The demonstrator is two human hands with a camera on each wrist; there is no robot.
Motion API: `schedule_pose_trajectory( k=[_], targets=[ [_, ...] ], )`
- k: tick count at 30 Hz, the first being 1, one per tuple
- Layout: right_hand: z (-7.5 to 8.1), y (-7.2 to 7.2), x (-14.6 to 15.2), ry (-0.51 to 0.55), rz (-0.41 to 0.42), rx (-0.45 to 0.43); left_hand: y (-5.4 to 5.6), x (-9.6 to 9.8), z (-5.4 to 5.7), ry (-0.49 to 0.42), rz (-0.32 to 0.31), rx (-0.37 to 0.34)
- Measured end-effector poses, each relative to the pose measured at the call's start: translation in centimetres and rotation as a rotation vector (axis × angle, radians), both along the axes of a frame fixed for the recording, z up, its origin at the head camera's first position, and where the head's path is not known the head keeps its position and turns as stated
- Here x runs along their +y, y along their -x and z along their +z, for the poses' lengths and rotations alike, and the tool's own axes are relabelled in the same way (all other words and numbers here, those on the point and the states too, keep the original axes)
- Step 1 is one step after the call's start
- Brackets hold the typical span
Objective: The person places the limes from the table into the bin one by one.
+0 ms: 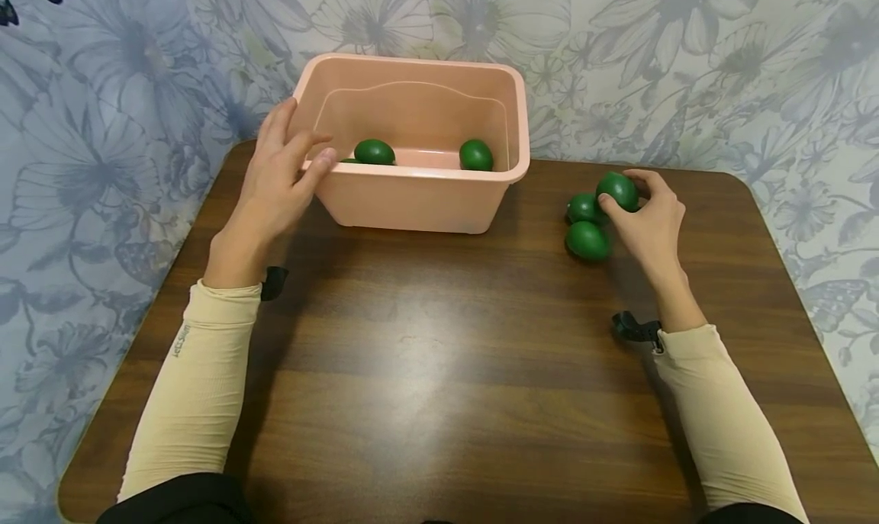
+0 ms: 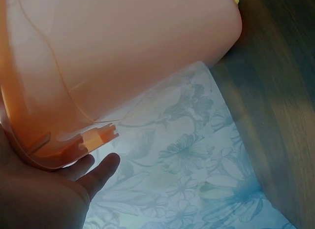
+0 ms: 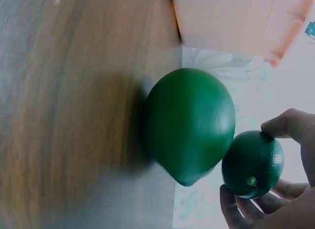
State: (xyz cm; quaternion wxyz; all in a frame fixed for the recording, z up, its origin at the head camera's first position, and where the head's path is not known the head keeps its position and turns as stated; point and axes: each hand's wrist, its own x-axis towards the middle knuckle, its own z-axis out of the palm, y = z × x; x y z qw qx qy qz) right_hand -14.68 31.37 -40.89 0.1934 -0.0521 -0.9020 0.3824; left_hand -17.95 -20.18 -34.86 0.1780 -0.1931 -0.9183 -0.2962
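My right hand pinches a green lime between thumb and fingers. In the head view it is at the right of the table, just above two other limes. One of these, the nearer lime, looms large in the right wrist view; the other lime is partly covered. My left hand rests at the left end of a pink plastic bin, fingers fairly straight at its rim. Inside the bin lie a lime at the left and another lime at the right. A further green edge shows beside the left one.
The brown wooden table has rounded corners. Behind and beside it is a flower-patterned covering. The bin stands at the table's far edge, left of the loose limes. Dark straps are on both wrists.
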Motion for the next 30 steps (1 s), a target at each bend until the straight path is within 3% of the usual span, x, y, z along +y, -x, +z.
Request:
schedule_pose_trajectory(
  k=[6,15,30],
  targets=[
    [0.7,0.1,-1.0,0.014,0.031,0.004,-0.5,0.2,0.0,0.0,0.013,-0.008],
    [3.6,0.2,-3.3,0.086,0.107,0.042,-1.0,0.2,-0.1,0.006,0.023,0.0],
    [6.9,1.4,-6.6,0.206,0.171,0.083,-0.9,0.3,-0.2,-0.004,0.014,0.007]
  ],
)
